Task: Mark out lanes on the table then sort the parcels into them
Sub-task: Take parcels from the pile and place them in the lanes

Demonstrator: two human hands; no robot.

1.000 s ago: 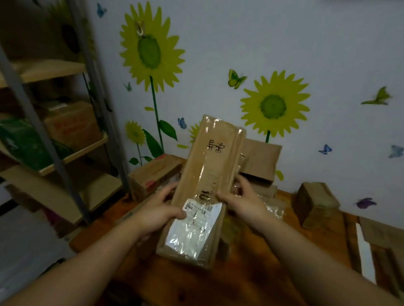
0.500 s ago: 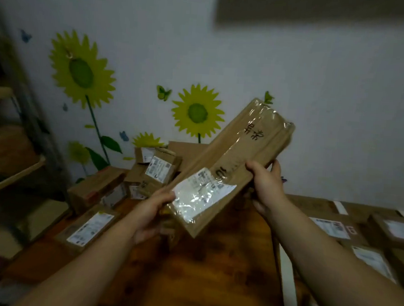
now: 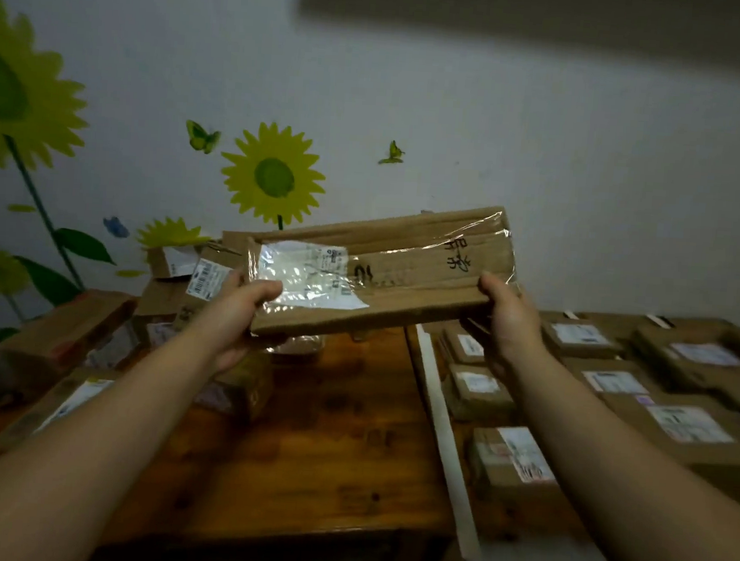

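Observation:
I hold a long flat cardboard parcel [image 3: 403,274] in the air above the wooden table [image 3: 303,451], lying almost level with its right end slightly higher. It is wrapped in clear tape and carries a white label and black handwriting. My left hand [image 3: 234,310] grips its left end, thumb on top over the label. My right hand [image 3: 508,316] grips the right end from below. A white tape strip [image 3: 441,430] runs front to back across the table as a lane line. Right of the strip lie several labelled parcels [image 3: 615,380] in rows.
A heap of unsorted cardboard boxes [image 3: 174,293] stands at the back left of the table, with more boxes [image 3: 66,333] along the left edge. The white wall with sunflower stickers [image 3: 274,177] is right behind. The table's front edge [image 3: 280,537] is near me.
The parcel has swung from upright to almost level and moved right, over the middle of the table. My view has turned right, bringing the lane strip and the sorted parcels into sight.

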